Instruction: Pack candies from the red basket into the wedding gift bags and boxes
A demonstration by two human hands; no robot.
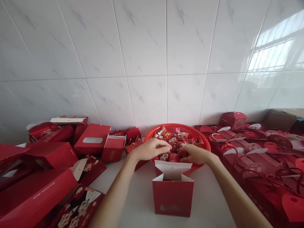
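An orange-red plastic basket (pixel 207 146) holds several red-wrapped candies (pixel 182 135). My left hand (pixel 152 148) hovers over the basket's left side, its fingers stretched toward the right and nothing visible in them. Among the candies on the other side is my right hand (pixel 191 154), its fingers bent down and closed; what they grip, if anything, is hidden. Just in front of the basket, between my forearms, an upright red box (pixel 173 198) stands on the white table (pixel 135 202). Its top flaps are raised, showing white inner faces.
At the left lie red gift boxes (pixel 92 136), some tilted, and a patterned dark-red box (pixel 78 205). Many red boxes with rope handles (pixel 254 155) fill the right side. A brown carton (pixel 280 118) sits at the far right. A tiled wall (pixel 147 95) rises behind.
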